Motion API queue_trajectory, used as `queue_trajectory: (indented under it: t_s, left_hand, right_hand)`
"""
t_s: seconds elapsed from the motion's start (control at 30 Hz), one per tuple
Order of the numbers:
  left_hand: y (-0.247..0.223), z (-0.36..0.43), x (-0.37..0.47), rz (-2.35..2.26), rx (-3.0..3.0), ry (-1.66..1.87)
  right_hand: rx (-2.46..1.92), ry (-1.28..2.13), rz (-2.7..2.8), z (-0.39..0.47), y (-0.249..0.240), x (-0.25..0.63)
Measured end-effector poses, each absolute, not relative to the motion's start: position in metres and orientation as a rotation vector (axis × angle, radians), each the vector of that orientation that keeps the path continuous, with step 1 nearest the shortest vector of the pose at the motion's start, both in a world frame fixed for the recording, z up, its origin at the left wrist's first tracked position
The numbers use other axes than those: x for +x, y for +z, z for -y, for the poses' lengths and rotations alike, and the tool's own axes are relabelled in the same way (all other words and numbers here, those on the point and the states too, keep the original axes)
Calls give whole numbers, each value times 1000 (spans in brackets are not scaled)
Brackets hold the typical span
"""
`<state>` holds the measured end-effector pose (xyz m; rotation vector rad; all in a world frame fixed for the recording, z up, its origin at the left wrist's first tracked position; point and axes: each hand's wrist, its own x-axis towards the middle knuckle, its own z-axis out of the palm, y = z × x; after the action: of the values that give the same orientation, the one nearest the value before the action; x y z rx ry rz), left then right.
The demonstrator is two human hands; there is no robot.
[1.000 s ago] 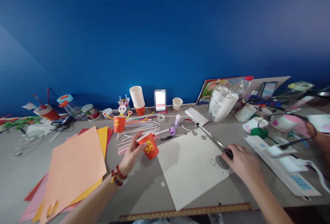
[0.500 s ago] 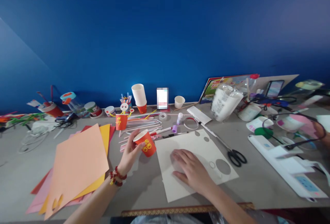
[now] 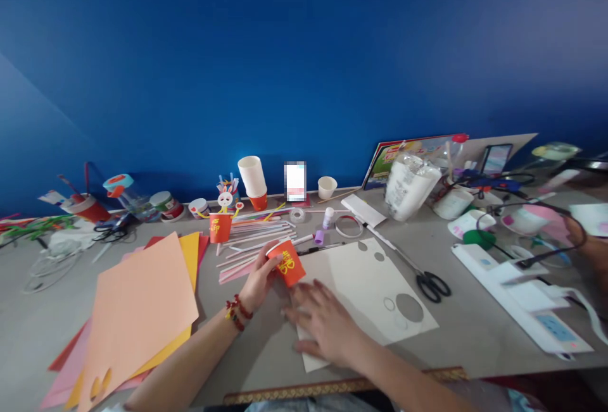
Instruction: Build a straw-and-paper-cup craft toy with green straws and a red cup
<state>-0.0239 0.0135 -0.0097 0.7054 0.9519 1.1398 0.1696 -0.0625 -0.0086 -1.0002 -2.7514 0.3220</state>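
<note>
My left hand [image 3: 260,280] is closed around a small red paper cup [image 3: 289,264] with yellow lettering, which it holds tilted above the desk. My right hand [image 3: 322,322] lies with fingers spread over the left edge of a white sheet of paper [image 3: 361,279], its fingertips just below the cup and slightly blurred. Round holes and a drawn circle show in the sheet. Beyond the hands stands a red cup with a rabbit figure [image 3: 221,225], beside several pale straws [image 3: 261,235].
Coloured paper sheets [image 3: 142,311] are stacked at left. Right of the white sheet lie black-handled scissors [image 3: 433,287] and a white power strip [image 3: 513,298]. A glue stick [image 3: 328,217], stacked white cups [image 3: 253,176] and a bagged white roll-like bundle [image 3: 409,187] stand towards the blue wall.
My left hand has moved right with the red cup, which is now tilted more. My right hand has shifted left and nearer to me, towards the sheet's left edge.
</note>
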Motion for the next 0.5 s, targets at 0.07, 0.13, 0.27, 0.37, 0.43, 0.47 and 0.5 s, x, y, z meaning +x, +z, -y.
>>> queue_trajectory:
  t_s: [0.07,0.13,0.27,0.37,0.43,0.47,0.5]
  left_hand:
    - [-10,-12,-25,-951,728,1131]
    - [-11,-10,-26,-948,774,1118]
    - [-12,-8,-26,-971,1013,1095]
    - [-14,-8,-25,-1009,1220,1059]
    - [-14,-9,-25,-1028,1273,1021]
    - [-13,-9,-25,-1037,1282,1004]
    - [-12,-8,-24,-1044,1287,991]
  right_hand:
    - [-688,466,2817,69,-2,167]
    - [-711,514,2723,69,0,172]
    - [-1265,320,2415,43,-15,221]
    - [-1503,54,2348,21,-29,277]
    - [-1756,-211,2187,13,-34,303]
    - [-1840,-299,2122,13,-36,309]
    - [-1856,-342,2120,13,-36,311]
